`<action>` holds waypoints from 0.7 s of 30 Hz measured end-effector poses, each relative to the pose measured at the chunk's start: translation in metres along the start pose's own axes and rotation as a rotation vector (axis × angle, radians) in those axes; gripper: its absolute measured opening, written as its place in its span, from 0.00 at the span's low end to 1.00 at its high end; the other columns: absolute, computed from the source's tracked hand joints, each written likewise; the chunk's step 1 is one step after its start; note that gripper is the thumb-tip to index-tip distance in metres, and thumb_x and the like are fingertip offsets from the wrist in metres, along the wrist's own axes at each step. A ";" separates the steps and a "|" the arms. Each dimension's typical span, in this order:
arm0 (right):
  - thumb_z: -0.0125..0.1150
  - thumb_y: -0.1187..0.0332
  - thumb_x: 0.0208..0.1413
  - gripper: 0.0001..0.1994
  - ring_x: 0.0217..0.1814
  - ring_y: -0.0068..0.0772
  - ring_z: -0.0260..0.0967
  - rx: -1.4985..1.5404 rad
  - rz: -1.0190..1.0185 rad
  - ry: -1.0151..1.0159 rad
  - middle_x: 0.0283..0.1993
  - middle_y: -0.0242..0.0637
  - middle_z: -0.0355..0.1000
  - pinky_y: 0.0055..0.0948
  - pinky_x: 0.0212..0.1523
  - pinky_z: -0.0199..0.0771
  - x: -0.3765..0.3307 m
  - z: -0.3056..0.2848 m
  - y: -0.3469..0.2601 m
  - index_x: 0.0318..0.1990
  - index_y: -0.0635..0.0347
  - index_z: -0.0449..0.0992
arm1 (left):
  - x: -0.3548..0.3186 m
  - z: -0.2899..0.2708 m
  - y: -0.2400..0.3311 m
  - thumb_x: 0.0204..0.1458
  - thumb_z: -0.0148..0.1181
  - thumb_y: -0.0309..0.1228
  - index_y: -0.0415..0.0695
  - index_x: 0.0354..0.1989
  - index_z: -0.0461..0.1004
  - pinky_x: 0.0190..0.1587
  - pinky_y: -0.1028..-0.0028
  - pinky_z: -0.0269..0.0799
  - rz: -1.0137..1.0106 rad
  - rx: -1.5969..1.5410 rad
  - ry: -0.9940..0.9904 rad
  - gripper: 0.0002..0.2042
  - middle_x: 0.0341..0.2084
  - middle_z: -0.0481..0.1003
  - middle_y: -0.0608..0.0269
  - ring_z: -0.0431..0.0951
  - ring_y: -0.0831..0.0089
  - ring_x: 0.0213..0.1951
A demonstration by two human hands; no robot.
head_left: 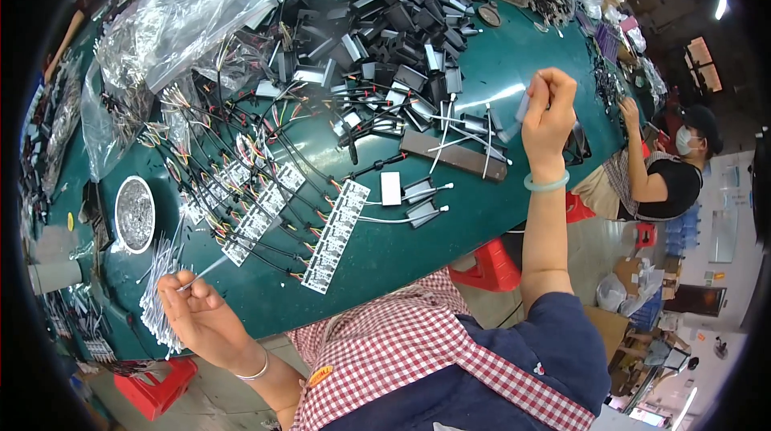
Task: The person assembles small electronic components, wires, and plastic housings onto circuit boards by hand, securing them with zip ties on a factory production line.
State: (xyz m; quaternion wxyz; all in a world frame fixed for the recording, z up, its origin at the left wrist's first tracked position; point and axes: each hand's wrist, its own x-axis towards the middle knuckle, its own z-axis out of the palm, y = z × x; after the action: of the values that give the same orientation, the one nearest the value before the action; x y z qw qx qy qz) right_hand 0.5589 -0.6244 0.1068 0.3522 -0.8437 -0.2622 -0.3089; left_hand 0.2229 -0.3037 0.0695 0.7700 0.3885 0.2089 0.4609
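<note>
At the lower left, my left hand pinches one thin white wire between thumb and finger. It is right beside a bundle of similar white wires on the table. My right hand is raised over the right part of the table with its fingers curled. A pale, blurred thing shows at its fingertips, too smeared to name. Between the hands lie white circuit board panels with black cables attached. Near them are a white block, small grey housings with white wires and a dark brown bar.
A large heap of black and grey housings covers the back middle. Clear plastic bags lie at the back left. A white bowl of small silvery pieces stands left. Another person sits at the right; red stools stand below the table.
</note>
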 end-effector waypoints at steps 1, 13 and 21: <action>0.51 0.78 0.61 0.03 0.26 0.34 0.70 -0.096 -0.189 -0.032 0.32 0.40 0.71 0.31 0.27 0.71 -0.002 0.001 0.002 0.41 0.62 0.68 | -0.001 -0.001 0.001 0.63 0.47 0.26 0.35 0.46 0.65 0.31 0.81 0.71 -0.075 -0.071 0.015 0.08 0.40 0.72 0.54 0.71 0.77 0.31; 0.62 0.71 0.53 0.05 0.41 0.43 0.72 0.107 -0.229 -0.440 0.37 0.40 0.72 0.35 0.38 0.73 -0.042 0.047 0.007 0.36 0.59 0.74 | -0.013 0.010 -0.023 0.51 0.53 0.15 0.30 0.64 0.57 0.41 0.75 0.73 -0.307 0.024 -0.079 0.29 0.57 0.66 0.48 0.70 0.73 0.40; 0.62 0.71 0.53 0.09 0.35 0.48 0.76 -0.100 0.309 -0.420 0.36 0.49 0.75 0.40 0.38 0.75 -0.010 0.081 0.063 0.40 0.65 0.76 | -0.019 0.035 -0.034 0.62 0.48 0.30 0.29 0.60 0.59 0.32 0.78 0.65 -0.473 -0.286 -0.225 0.21 0.36 0.70 0.59 0.64 0.77 0.31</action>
State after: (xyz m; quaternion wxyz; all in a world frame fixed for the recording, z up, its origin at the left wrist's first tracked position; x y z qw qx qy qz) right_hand 0.6209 -0.6040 0.0270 0.2908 -0.9357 -0.1820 -0.0820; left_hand 0.2563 -0.3439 0.0629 0.9213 0.2652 0.1399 0.2476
